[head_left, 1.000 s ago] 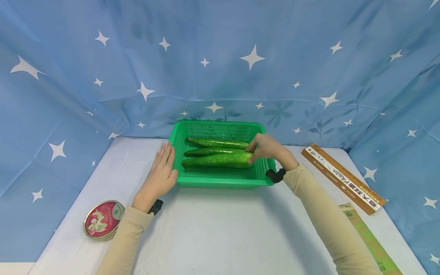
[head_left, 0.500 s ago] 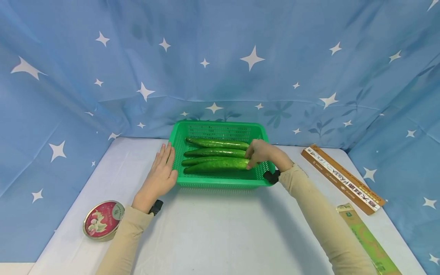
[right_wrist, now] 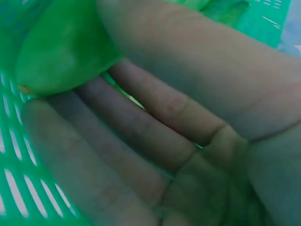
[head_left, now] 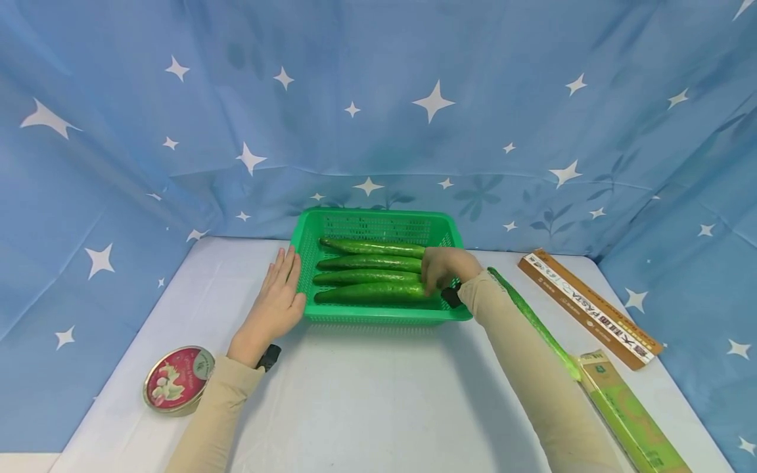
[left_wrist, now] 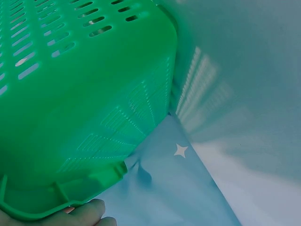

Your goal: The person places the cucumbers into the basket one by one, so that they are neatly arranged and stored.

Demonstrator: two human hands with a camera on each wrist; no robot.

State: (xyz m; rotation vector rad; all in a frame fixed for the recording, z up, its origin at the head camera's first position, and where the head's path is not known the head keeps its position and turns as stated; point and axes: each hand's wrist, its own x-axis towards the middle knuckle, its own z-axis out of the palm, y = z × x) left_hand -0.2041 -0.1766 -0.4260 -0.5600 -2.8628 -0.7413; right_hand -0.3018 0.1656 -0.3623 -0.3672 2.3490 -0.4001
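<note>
Several long green cucumbers lie side by side, left to right, in a green perforated plastic basket point(head_left: 378, 314). At the right end of the nearest cucumber point(head_left: 369, 293) is my right hand point(head_left: 445, 266), reaching down inside the basket. Thumb and fingertips close around that cucumber's end point(right_wrist: 66, 52) in the right wrist view; the palm does not touch it. My left hand point(head_left: 275, 295) rests with straight fingers against the basket's left rim. The left wrist view shows the basket's outer wall point(left_wrist: 84, 108) and a few fingertips point(left_wrist: 91, 212) at its rim.
One more cucumber point(head_left: 532, 318) lies on the table beyond my right forearm. Right of it are a brown pasta box point(head_left: 591, 309) and a flat green packet point(head_left: 635, 414). A round red-lidded tin point(head_left: 179, 379) stands beside my left forearm. A blue star-patterned curtain point(head_left: 378, 98) hangs behind the basket.
My right hand has come lower and nearer, laying the front cucumber down beside the others. The forearm's shift left uncovers the cucumber on the table. My left hand keeps still.
</note>
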